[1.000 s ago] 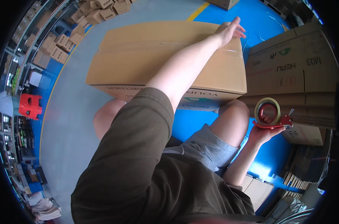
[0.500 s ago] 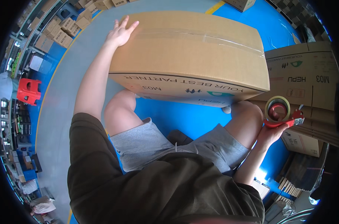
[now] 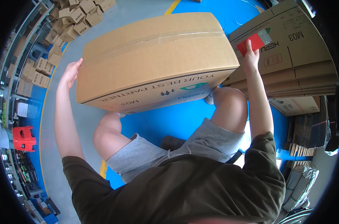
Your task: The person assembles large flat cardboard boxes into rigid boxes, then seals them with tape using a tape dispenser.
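A large brown cardboard carton point(image 3: 154, 52) lies in front of my knees, its top seam covered by a strip of clear tape point(image 3: 150, 39). At the carton's left end, my left hand point(image 3: 71, 73) rests its outstretched fingers against the edge, partly turned away from view. Raised beyond the carton's right end, my right hand point(image 3: 251, 56) is closed around a red tape dispenser point(image 3: 251, 43) with a metal plate at its tip. The dispenser's tape roll is hidden from this side.
Flattened printed cartons point(image 3: 281, 44) are stacked close on the right, by a wooden pallet point(image 3: 303, 150). Many small boxes point(image 3: 78, 16) lie at the far left. A red plastic stool point(image 3: 24, 138) stands left, near shelving. Blue flooring point(image 3: 158, 127) shows between my legs.
My right hand has swung up and forward with the tape dispenser, from beside my knee to the carton's right end. My left hand has slid from the top's far corner to the left end.
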Available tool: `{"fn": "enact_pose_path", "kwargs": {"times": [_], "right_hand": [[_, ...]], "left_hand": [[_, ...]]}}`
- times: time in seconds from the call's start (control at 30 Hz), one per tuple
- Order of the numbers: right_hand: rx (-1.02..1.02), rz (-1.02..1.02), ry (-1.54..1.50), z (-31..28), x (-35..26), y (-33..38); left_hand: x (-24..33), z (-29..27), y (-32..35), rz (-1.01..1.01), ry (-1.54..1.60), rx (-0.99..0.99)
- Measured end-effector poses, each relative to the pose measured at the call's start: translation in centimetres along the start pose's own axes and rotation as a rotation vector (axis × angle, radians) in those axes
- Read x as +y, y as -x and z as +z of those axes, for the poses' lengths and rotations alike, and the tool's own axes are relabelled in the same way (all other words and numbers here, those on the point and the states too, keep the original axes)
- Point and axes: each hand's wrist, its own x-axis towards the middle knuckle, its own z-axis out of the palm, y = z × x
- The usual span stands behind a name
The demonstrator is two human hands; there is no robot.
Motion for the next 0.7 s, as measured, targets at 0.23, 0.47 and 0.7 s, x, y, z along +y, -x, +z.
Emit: {"fn": "enact_pose_path", "kwargs": {"times": [0.23,0.47,0.7], "right_hand": [[-0.126,0.110,-0.126,4.3,3.8,0.2],[-0.209,0.131,-0.160,3.4,4.7,-0.4],[0.028,0.236,-0.148,0.9,-2.9,4.8]], "left_hand": [[-0.5,1.9,1.2,-0.175,0.472,-0.118],[-1.3,2.7,0.7,-0.179,0.912,-0.347],[-2.8,0.9,-1.5,-0.136,0.826,-0.154]]}}
